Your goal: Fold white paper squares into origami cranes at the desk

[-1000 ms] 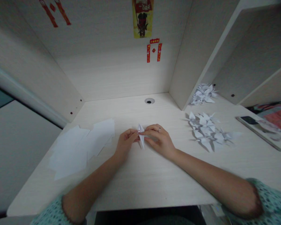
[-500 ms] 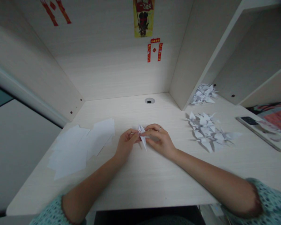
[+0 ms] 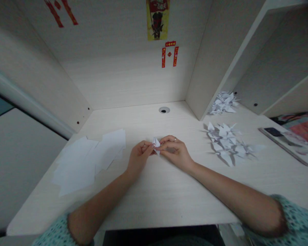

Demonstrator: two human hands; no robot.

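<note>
A small folded white paper piece sits between my two hands just above the pale wooden desk. My left hand pinches its left side with fingers closed. On the paper's right side, my right hand, which wears a ring, has its fingers curled closed. Most of the paper is hidden by my fingers; only a pointed tip shows.
Loose white sheets lie spread at the left. A heap of folded paper cranes lies at the right, another heap in the shelf bay behind. A phone lies far right. A cable hole is at the back.
The paper's lower point, which stuck out below my fingers, has been folded or drawn up, so the piece looks shorter. Both hands stay in nearly the same place.
</note>
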